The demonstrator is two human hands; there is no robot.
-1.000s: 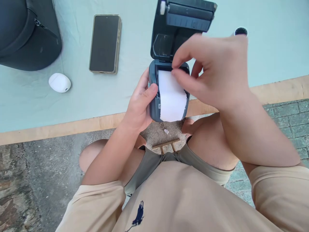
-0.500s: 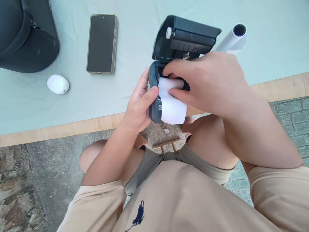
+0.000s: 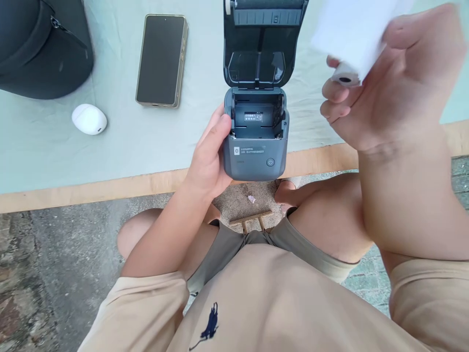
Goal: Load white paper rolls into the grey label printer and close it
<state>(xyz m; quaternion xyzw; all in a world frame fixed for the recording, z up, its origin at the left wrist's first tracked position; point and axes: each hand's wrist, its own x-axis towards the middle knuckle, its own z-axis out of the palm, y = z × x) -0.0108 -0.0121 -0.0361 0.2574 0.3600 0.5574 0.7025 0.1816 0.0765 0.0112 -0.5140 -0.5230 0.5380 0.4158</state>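
Up at the right, my right hand (image 3: 388,83) is closed around a white paper roll (image 3: 346,76), its loose paper blurred above my fingers, lifted well clear of the printer (image 3: 255,142). Lower and to the left, my left hand (image 3: 210,156) grips the side of that small grey printer at the table (image 3: 110,146) edge, its lid (image 3: 261,44) open and its paper bay bare.

The left hand (image 3: 209,161) grips the side of a small grey label printer (image 3: 255,142), its lid (image 3: 262,44) swung open and its paper bay bare. The right hand (image 3: 388,83), raised well apart, holds a white paper roll (image 3: 351,34). A phone (image 3: 161,59), a white earbud case (image 3: 89,119) and a black bag (image 3: 40,46) lie on the pale tablecloth (image 3: 120,146).
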